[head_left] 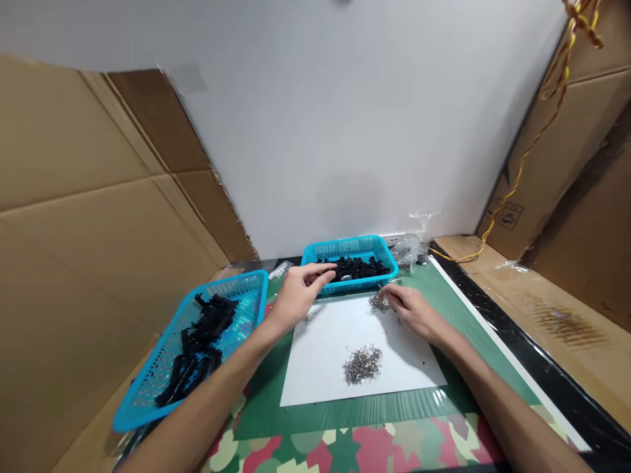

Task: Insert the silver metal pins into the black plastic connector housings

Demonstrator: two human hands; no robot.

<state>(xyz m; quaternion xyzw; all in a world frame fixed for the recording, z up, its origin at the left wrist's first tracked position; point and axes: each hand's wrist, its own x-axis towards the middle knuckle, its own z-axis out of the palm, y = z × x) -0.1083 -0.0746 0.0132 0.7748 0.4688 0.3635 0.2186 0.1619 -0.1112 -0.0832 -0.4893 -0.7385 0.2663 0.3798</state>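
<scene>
My left hand [298,293] reaches over the near left edge of the back blue basket [345,285]. Its thumb and fingers are a little apart at the black pieces [362,268] inside; I cannot tell whether they touch one. My right hand [410,307] is closed in a pinch beside a small pile of tiny metal parts [377,303] on a white sheet [315,368]. What its fingertips hold is too small to make out. Closer to me on the sheet lies a larger heap of the same thin metal parts [363,364].
Another blue basket [254,309] with black strip-like pieces [211,322] stands at the left. Clear plastic bags [411,251] lie behind my right hand. Cardboard walls [89,217] flank the green mat [269,387]. A yellow twisted cord [517,174] hangs at the right.
</scene>
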